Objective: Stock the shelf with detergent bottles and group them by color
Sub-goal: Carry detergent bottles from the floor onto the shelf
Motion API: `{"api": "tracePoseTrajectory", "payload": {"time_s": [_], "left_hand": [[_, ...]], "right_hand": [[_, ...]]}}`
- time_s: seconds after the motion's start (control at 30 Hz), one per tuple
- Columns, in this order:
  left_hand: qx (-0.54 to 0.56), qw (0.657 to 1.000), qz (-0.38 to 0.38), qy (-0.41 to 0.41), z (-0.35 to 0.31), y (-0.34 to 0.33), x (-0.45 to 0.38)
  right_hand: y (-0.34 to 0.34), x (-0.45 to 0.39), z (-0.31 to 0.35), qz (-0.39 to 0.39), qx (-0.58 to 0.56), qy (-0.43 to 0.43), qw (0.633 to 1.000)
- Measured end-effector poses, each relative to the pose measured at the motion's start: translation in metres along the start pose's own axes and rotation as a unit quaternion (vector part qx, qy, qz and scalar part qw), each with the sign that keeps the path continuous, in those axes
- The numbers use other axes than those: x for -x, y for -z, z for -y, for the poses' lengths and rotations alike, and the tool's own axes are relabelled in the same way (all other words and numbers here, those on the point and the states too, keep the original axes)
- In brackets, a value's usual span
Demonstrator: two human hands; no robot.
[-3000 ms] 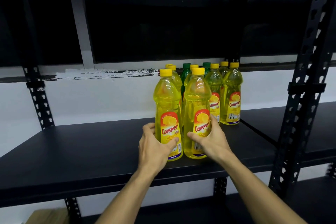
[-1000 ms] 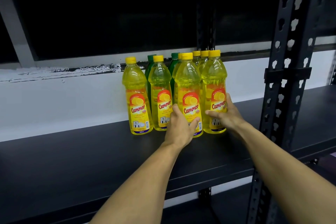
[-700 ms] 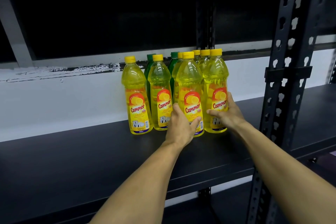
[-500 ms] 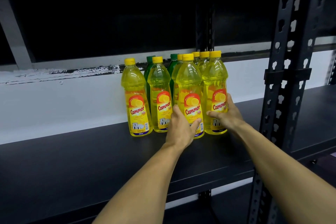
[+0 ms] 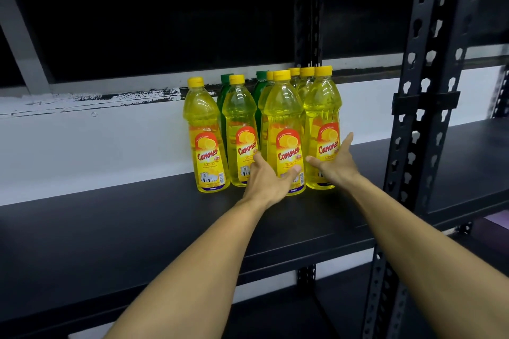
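Note:
Several yellow detergent bottles with yellow caps stand grouped on the black shelf (image 5: 124, 228). Two green bottles (image 5: 222, 102) stand behind them, mostly hidden. My left hand (image 5: 268, 181) curls around the lower left side of the front yellow bottle (image 5: 286, 124), with the thumb across its label. My right hand (image 5: 334, 165) is beside the right yellow bottle (image 5: 321, 113), fingers stretched straight and thumb spread away from it. Two more yellow bottles (image 5: 205, 129) stand on their own to the left.
A black perforated upright post (image 5: 421, 118) rises just right of the bottles. Beyond it lies another black shelf bay (image 5: 468, 168). A white wall and a dark window frame sit behind the shelf. A lower shelf shows below.
My right hand has let go of the right yellow bottle and its fingers have straightened. The left hand stays on the front bottle. The bottles have not moved since half a second ago.

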State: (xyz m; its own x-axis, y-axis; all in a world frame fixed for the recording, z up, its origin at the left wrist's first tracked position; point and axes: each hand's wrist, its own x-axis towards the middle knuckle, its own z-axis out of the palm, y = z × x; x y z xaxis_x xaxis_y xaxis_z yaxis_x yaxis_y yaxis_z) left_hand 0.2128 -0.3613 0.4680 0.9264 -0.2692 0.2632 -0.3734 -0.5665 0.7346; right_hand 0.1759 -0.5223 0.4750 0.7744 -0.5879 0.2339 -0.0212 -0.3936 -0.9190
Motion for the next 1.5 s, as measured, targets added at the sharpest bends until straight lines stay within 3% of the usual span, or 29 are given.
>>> {"api": "tracePoseTrajectory", "payload": {"time_s": [0.13,0.27,0.47,0.63,0.73,0.93,1.13,1.3,1.5], "left_hand": [[-0.012,1.0,0.004,-0.018,0.015,0.025,0.026],[-0.009,0.999,-0.029,-0.045,0.041,0.06,0.06],[0.035,0.987,-0.102,-0.12,0.068,0.107,0.126],[-0.011,0.957,-0.195,-0.216,0.097,0.128,0.185],[-0.047,0.952,-0.202,-0.227,0.12,0.131,0.219],[-0.118,0.977,-0.14,-0.107,0.177,0.125,0.282],[-0.189,0.981,-0.047,0.008,0.25,0.094,0.326],[-0.219,0.969,0.043,0.106,0.336,0.058,0.365],[-0.241,0.93,0.171,0.22,0.444,0.02,0.416]], "right_hand": [[-0.011,0.038,0.004,-0.057,0.117,0.024,0.991],[-0.024,0.091,0.015,-0.087,0.13,0.102,0.982],[-0.059,0.167,0.039,-0.042,0.119,0.207,0.97],[-0.087,0.223,0.033,-0.033,0.106,0.329,0.938],[-0.095,0.256,0.018,-0.023,0.092,0.366,0.926],[-0.113,0.315,-0.026,0.057,0.114,0.363,0.923],[-0.152,0.367,-0.105,0.154,0.181,0.333,0.913],[-0.2,0.409,-0.195,0.241,0.235,0.276,0.9],[-0.255,0.463,-0.296,0.375,0.325,0.184,0.849]]}}
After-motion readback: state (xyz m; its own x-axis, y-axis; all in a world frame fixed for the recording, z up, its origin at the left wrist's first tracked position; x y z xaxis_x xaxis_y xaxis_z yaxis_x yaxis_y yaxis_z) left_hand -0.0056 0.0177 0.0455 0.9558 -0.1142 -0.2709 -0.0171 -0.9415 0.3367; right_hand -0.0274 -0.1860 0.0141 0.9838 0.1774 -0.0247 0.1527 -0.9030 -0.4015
